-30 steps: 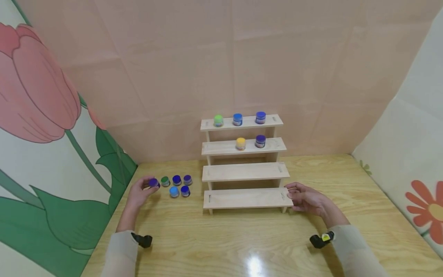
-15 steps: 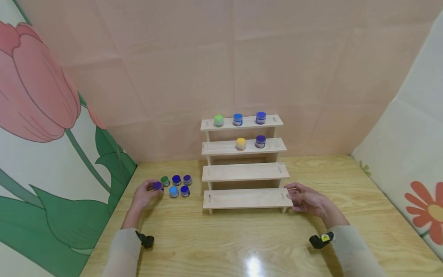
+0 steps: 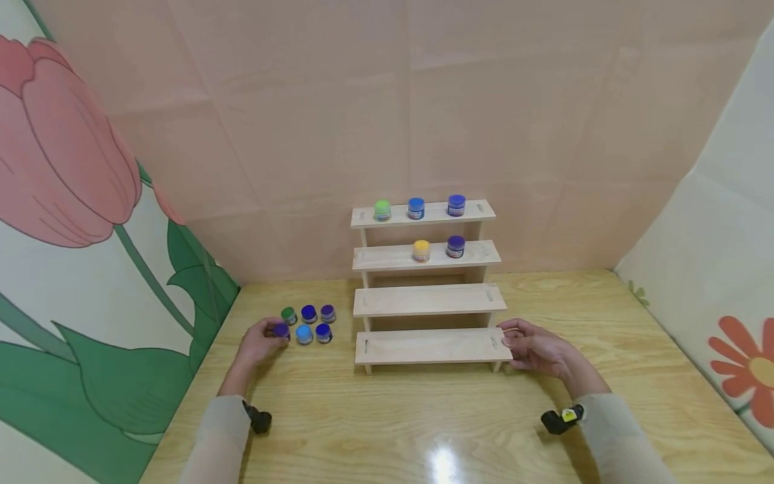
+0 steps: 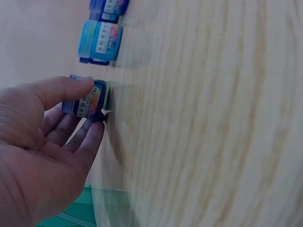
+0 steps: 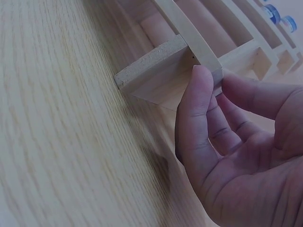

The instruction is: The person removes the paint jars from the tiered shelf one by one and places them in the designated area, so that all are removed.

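Note:
My left hand [image 3: 259, 341] pinches a small paint jar with a dark purple-blue lid [image 3: 281, 330] between thumb and fingers, at the left end of a group of jars. In the left wrist view this jar [image 4: 85, 98] is at or very near the tabletop. Beside it are a light blue jar [image 3: 304, 334] and a dark blue jar [image 3: 324, 333]. Behind these stand a green-lidded jar [image 3: 289, 315] and two dark blue or purple jars [image 3: 309, 314]. My right hand [image 3: 540, 348] pinches the right end of the lowest step of a wooden stepped rack [image 3: 432, 347].
On the rack's top step stand a light green jar [image 3: 382, 210], a blue jar [image 3: 416, 208] and a purple-blue jar [image 3: 456, 206]. One step lower are a yellow jar [image 3: 421, 251] and a dark purple jar [image 3: 456, 247]. A pink cloth [image 3: 302, 134] hangs behind the wooden table [image 3: 375, 423].
My left hand has moved right and nearer to me with its jar, from beside the green-lidded jar to the left of the light blue one. The right hand has stayed on the rack.

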`<action>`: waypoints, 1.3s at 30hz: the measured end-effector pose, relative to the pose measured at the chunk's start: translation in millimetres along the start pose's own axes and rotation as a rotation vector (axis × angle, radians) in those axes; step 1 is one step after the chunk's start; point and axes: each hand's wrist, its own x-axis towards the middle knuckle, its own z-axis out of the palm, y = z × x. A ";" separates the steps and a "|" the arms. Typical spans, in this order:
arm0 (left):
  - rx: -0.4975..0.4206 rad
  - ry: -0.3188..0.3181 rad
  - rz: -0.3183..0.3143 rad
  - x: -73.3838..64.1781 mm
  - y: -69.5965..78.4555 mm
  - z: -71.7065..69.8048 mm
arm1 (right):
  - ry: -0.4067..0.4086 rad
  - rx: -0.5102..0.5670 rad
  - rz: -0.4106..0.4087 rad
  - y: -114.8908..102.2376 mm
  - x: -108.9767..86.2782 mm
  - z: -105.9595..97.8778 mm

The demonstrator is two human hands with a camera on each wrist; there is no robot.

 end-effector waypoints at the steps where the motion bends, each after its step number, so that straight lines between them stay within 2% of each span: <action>1: 0.007 0.000 0.002 0.4 -0.8 0.7 | 0.001 -0.001 0.001 -0.1 -0.2 0.2; 7: 0.037 0.020 -0.007 2.3 -2.4 3.5 | 0.008 -0.008 0.002 -1.3 -1.2 1.3; 13: 0.015 0.015 -0.024 2.8 -1.9 3.6 | 0.017 -0.020 0.005 -2.1 -1.6 2.1; 19: 0.039 0.002 -0.030 -1.9 11.0 -4.6 | 0.015 -0.022 0.004 -3.0 -2.2 3.1; 23: 0.065 0.017 0.011 -5.5 25.9 -10.5 | 0.007 -0.025 0.002 -3.1 -2.3 3.5; 27: 0.069 0.033 0.111 -8.0 46.3 -11.8 | 0.013 -0.021 0.007 -2.6 -2.3 2.7; 30: 0.040 0.036 0.174 -10.3 65.6 -9.0 | 0.014 -0.021 0.008 -1.9 -2.5 2.1; 34: 0.013 0.037 0.228 -14.8 92.8 -1.6 | -0.002 -0.022 -0.003 -1.4 -2.7 1.7; 39: -0.019 0.037 0.335 -18.0 120.1 8.8 | 0.000 -0.015 -0.002 -1.2 -1.7 1.5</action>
